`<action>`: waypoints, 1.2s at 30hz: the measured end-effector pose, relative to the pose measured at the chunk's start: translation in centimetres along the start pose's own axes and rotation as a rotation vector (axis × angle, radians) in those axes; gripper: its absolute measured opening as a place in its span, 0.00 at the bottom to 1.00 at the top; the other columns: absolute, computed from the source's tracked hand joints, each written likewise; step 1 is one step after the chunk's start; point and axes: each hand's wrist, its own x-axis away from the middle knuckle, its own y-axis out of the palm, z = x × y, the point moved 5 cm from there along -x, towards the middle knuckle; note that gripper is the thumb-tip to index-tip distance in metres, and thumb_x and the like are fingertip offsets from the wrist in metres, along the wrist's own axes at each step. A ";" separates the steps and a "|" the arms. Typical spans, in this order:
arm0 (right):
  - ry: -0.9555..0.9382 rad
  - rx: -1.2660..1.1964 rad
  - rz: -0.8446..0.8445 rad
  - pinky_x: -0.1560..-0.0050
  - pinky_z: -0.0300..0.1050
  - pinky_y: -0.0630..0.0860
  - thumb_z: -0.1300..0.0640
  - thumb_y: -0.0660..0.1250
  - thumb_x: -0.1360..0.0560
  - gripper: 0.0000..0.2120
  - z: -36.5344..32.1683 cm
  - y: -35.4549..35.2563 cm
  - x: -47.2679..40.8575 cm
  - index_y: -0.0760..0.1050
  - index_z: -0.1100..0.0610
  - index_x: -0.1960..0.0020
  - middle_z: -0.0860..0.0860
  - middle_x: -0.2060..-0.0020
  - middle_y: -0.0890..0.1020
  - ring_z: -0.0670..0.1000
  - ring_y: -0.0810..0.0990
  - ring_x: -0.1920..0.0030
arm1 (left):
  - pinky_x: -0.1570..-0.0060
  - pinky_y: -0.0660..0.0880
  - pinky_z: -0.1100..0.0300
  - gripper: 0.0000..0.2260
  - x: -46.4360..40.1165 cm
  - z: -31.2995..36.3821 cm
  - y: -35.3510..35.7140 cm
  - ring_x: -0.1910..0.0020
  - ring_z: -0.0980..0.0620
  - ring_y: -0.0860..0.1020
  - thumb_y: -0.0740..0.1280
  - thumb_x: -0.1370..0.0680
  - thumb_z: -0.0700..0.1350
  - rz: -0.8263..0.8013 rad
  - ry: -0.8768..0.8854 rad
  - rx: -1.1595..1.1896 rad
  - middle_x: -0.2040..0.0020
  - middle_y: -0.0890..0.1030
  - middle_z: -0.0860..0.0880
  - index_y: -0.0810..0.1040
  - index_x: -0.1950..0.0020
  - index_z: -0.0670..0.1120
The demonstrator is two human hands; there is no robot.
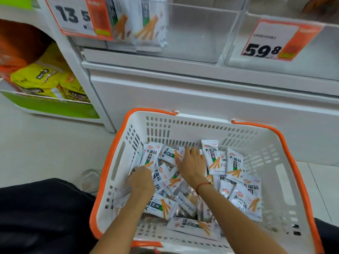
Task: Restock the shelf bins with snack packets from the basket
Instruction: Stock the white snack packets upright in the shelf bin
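A: Starting at the upper left of the frame, we see yellow bags [39, 77] in a green-fronted display, then a price tag [78, 17] hanging on the clear shelf bin [192, 32] at top centre.

B: And in that bin we see a few white snack packets standing upright [145, 24] at its left end; the rest of it looks bare, though the clear plastic is blurred, so we cannot be sure.

A: Lower left, we have a dark trouser leg [42, 213]. Just right of it stands the white basket [271, 189] with orange handles, on the floor below the shelf, filling the lower centre.

B: Inside it we see our left hand [142, 180] at the left side of the pile, fingers curled down on the loose snack packets [236, 180]. It seems to pinch the lower edge of one packet [149, 158], but the fingertips are hidden.

A: To its right, our right hand [192, 165] lies palm down on the middle of the heap, fingers spread and fairly straight, pressing on packets rather than closing round any. A red string [202, 186] circles that wrist.

B: Far right, upper frame, we see a second price tag [275, 41] on the neighbouring bin [311, 57].
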 end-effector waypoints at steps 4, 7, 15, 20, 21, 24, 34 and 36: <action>0.024 0.074 -0.029 0.32 0.52 0.61 0.42 0.57 0.21 0.22 0.1 0.0 -0.9 0.70 0.57 0.36 0.56 0.35 0.69 0.57 0.65 0.33 | 0.47 0.76 0.57 0.16 -0.7 0.6 0.9 0.41 0.47 0.76 0.64 0.22 0.49 -0.097 -0.015 -0.214 0.37 0.76 0.45 0.75 0.36 0.44; -0.016 0.007 0.027 0.34 0.51 0.65 0.45 0.64 0.24 0.18 0.4 -0.5 -0.7 0.73 0.55 0.39 0.55 0.37 0.69 0.56 0.66 0.35 | 0.43 0.74 0.54 0.20 -0.8 0.6 1.7 0.39 0.46 0.75 0.58 0.20 0.54 -0.166 -0.008 -0.235 0.37 0.76 0.45 0.74 0.35 0.44; -0.036 -0.201 -0.094 0.52 0.43 0.77 0.62 0.67 0.27 0.11 3.2 -2.9 1.3 0.82 0.51 0.48 0.50 0.45 0.81 0.52 0.80 0.48 | 0.46 0.74 0.54 0.21 0.1 -0.1 0.3 0.41 0.45 0.77 0.57 0.22 0.39 -0.131 0.105 0.087 0.37 0.76 0.44 0.65 0.29 0.48; 0.006 -0.268 -0.226 0.53 0.43 0.75 0.66 0.67 0.30 0.22 3.6 -2.8 2.7 0.74 0.55 0.37 0.54 0.45 0.81 0.55 0.79 0.46 | 0.62 0.71 0.61 0.12 0.5 0.0 -0.1 0.54 0.49 0.78 0.65 0.23 0.42 -0.062 0.107 0.235 0.53 0.79 0.48 0.74 0.41 0.44; 0.023 -0.288 -0.268 0.54 0.43 0.74 0.65 0.66 0.29 0.20 3.3 -2.5 2.8 0.74 0.57 0.37 0.56 0.46 0.81 0.55 0.79 0.48 | 0.65 0.69 0.62 0.08 0.4 0.1 -0.3 0.55 0.48 0.78 0.65 0.24 0.43 -0.076 0.133 0.244 0.58 0.78 0.50 0.77 0.46 0.44; 0.009 -0.353 -0.352 0.68 0.37 0.67 0.57 0.63 0.23 0.11 2.1 -1.5 3.0 0.76 0.60 0.62 0.57 0.67 0.77 0.53 0.73 0.67 | 0.61 0.71 0.62 0.07 0.3 0.3 -1.8 0.50 0.47 0.79 0.66 0.23 0.47 -0.050 0.195 0.356 0.55 0.79 0.51 0.79 0.47 0.49; 0.192 -0.868 -0.330 0.73 0.33 0.70 0.60 0.67 0.24 0.10 5.0 -4.5 3.3 0.76 0.59 0.64 0.51 0.72 0.74 0.44 0.72 0.75 | 0.47 0.76 0.50 0.11 -0.4 -0.5 -3.7 0.54 0.44 0.79 0.62 0.19 0.45 -0.072 -0.016 1.361 0.46 0.80 0.39 0.77 0.42 0.40; 0.298 -1.148 -0.346 0.70 0.32 0.74 0.62 0.66 0.23 0.03 5.8 -5.5 3.5 0.78 0.60 0.54 0.54 0.64 0.79 0.46 0.77 0.67 | 0.44 0.75 0.48 0.15 -0.3 -0.1 -3.5 0.52 0.43 0.80 0.61 0.19 0.47 -0.216 -0.072 1.497 0.45 0.81 0.39 0.77 0.41 0.38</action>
